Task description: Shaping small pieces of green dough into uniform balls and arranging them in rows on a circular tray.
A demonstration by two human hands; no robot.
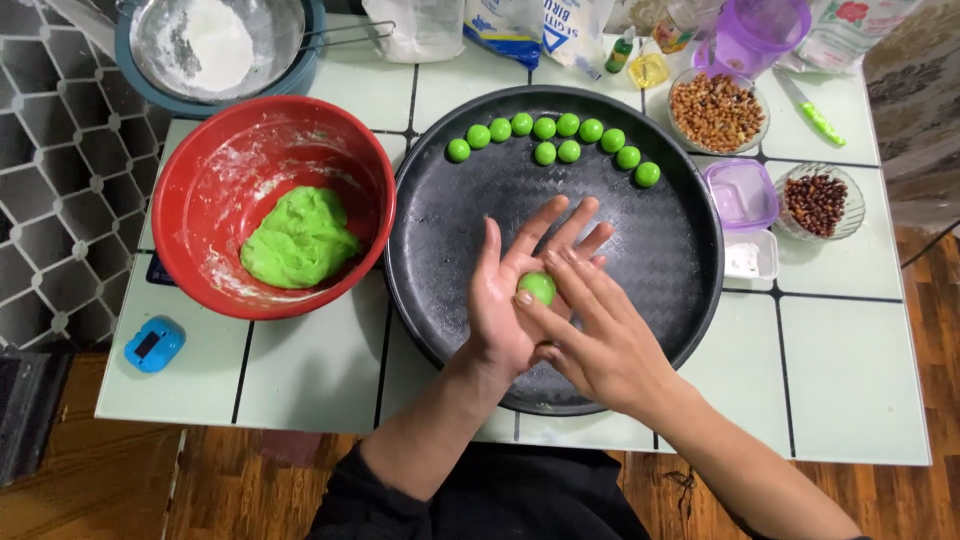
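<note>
**A green dough ball held between two palms over the black tray**

Nearest the camera, the left hand (505, 300) lies palm up with its fingers spread, and a small green dough ball (537, 287) sits in the hollow of that palm. The right hand (600, 340) crosses over it from the right, its flat fingers (565, 285) touching the ball's edge, so the ball is pressed lightly between the two open hands rather than clenched. Flat palms like these would suit shaping a round piece.

Both hands hover over the round black tray (450, 300), which sits on the tiled worktop (850, 370). At the tray's far side a curved row of finished green balls (550, 140) lies apart from one another, probably so they do not stick.

Left of the tray, just beside it, a red bowl (200, 180) holds a lump of the same green dough (300, 238), within easy reach. A small blue timer (153, 344) lies near the worktop's left edge.

To the right stand a lilac box (740, 192) and a glass dish of dark beans (816, 203). Farther off are a bowl of nuts (716, 110) and a metal bowl of flour (215, 45).
</note>
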